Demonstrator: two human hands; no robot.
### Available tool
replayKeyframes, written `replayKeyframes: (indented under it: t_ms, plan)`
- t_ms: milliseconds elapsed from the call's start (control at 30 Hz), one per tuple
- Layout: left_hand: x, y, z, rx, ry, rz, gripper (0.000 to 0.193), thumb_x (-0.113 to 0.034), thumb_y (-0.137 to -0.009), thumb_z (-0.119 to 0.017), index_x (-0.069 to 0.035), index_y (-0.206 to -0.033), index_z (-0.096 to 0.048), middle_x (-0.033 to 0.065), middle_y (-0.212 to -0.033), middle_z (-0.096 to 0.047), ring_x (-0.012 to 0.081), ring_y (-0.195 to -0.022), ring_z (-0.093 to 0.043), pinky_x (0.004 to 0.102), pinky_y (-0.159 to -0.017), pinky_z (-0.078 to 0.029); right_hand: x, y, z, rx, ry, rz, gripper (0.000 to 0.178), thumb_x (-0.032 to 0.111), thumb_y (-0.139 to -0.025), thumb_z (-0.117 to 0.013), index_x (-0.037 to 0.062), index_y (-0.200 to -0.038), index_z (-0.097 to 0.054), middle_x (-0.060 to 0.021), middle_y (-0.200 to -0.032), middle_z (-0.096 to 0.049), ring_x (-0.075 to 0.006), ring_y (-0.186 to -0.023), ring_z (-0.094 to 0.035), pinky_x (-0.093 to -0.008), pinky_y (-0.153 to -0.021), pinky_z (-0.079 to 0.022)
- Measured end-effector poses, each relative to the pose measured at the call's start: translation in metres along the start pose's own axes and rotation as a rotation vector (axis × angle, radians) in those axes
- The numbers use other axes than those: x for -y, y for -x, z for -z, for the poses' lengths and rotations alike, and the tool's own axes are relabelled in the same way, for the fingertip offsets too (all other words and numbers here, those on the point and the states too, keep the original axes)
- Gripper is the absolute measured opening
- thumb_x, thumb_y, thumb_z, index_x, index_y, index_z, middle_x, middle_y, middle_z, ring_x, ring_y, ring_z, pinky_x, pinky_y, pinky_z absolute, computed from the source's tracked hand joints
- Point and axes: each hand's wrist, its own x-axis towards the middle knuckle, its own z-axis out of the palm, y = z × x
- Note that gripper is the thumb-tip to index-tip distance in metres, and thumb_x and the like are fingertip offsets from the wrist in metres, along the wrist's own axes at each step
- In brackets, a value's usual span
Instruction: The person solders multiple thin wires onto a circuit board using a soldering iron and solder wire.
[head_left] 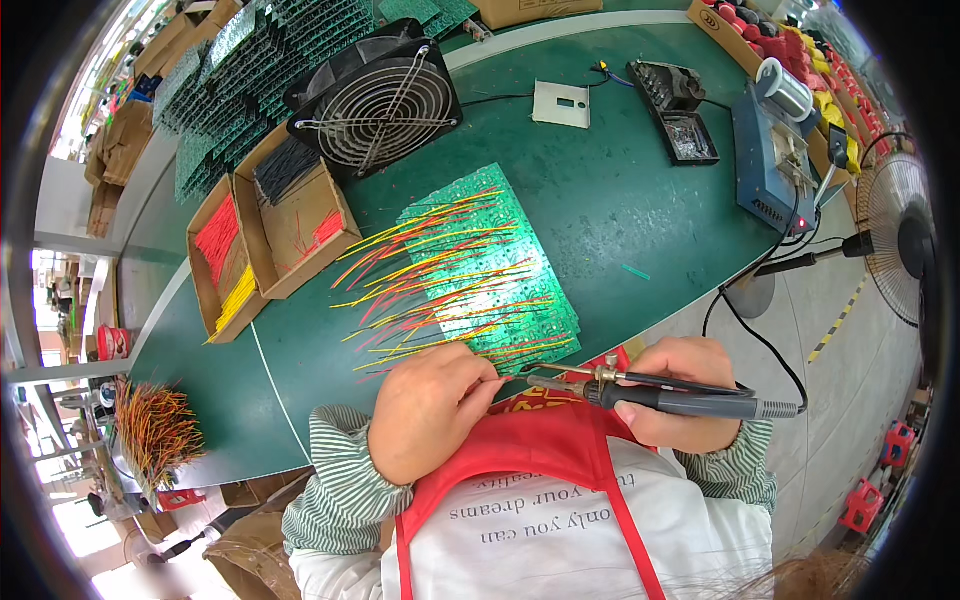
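My left hand (430, 405) is closed in a pinch at the near edge of the green circuit board panel (530, 235), with a thin red wire at its fingertips. My right hand (690, 395) grips a soldering iron (680, 402) whose handle is dark grey. A metal solder feed tube (560, 370) is clamped on the iron, and both tips point left toward the pinched fingers. Rows of red and yellow wires (440, 262) lie across the panel, their free ends overhanging its left side.
Cardboard boxes (262, 292) of cut wires stand at left, behind them a black fan (380, 105) and stacked green boards (240, 85). A soldering station (765, 165) with a solder spool (785, 88) sits at right. A wire bundle (158, 432) lies at the left edge; a cable (765, 345) hangs right.
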Motion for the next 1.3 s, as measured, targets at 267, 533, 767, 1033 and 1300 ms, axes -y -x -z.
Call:
replayKeyframes:
  t_ms: [267,533,767,1033,1300]
  plan:
    - [0.001,-0.001,0.001,0.033,0.021,0.024,0.008,-0.008,-0.076,-0.068,-0.002,-0.077,-0.062,0.0078,-0.07,-0.057,0.0203,-0.06,-0.057,0.0309,-0.055,-0.046,-0.004,-0.003,-0.002,0.013,0.007,-0.032,0.017,0.007,-0.065,-0.073,0.0019,-0.075,-0.06,-0.0055,-0.063,-0.061,-0.0112,-0.049,-0.056,-0.0242,-0.045,-0.042]
    - [0.001,-0.003,0.002,0.035,0.015,0.009,0.008,-0.008,-0.076,-0.068,-0.002,-0.077,-0.062,0.0079,-0.07,-0.057,0.0207,-0.06,-0.057,0.0312,-0.054,-0.045,-0.001,-0.003,0.001,0.012,0.051,0.009,0.018,0.007,-0.064,-0.073,0.0023,-0.075,-0.059,-0.0054,-0.061,-0.06,-0.0119,-0.049,-0.056,-0.0246,-0.045,-0.042]
    - [-0.007,0.0,0.007,-0.06,-0.036,0.031,0.006,-0.008,-0.076,-0.065,-0.004,-0.076,-0.062,0.0101,-0.073,-0.058,0.0288,-0.069,-0.058,0.038,-0.061,-0.047,-0.002,0.004,0.01,-0.053,0.07,0.067,0.018,0.005,-0.063,-0.072,0.0017,-0.075,-0.059,-0.0054,-0.059,-0.059,-0.0115,-0.047,-0.056,-0.0245,-0.044,-0.041]
    - [-0.016,-0.017,-0.007,-0.073,-0.048,-0.088,0.007,-0.008,-0.075,-0.068,-0.002,-0.076,-0.063,0.0085,-0.071,-0.059,0.024,-0.064,-0.058,0.0341,-0.057,-0.046,-0.007,0.01,0.014,-0.096,0.091,0.087,0.018,0.003,-0.063,-0.071,0.0011,-0.076,-0.059,-0.0041,-0.059,-0.059,-0.0105,-0.044,-0.055,-0.024,-0.042,-0.039]
    - [-0.012,-0.021,-0.013,-0.02,-0.034,-0.048,0.007,-0.008,-0.075,-0.067,-0.003,-0.075,-0.063,0.0081,-0.071,-0.059,0.0236,-0.064,-0.058,0.0344,-0.058,-0.046,-0.008,0.008,0.014,-0.081,0.056,0.046,0.018,0.002,-0.064,-0.071,-0.0004,-0.077,-0.059,-0.0055,-0.062,-0.06,-0.0107,-0.047,-0.056,-0.0242,-0.043,-0.041]
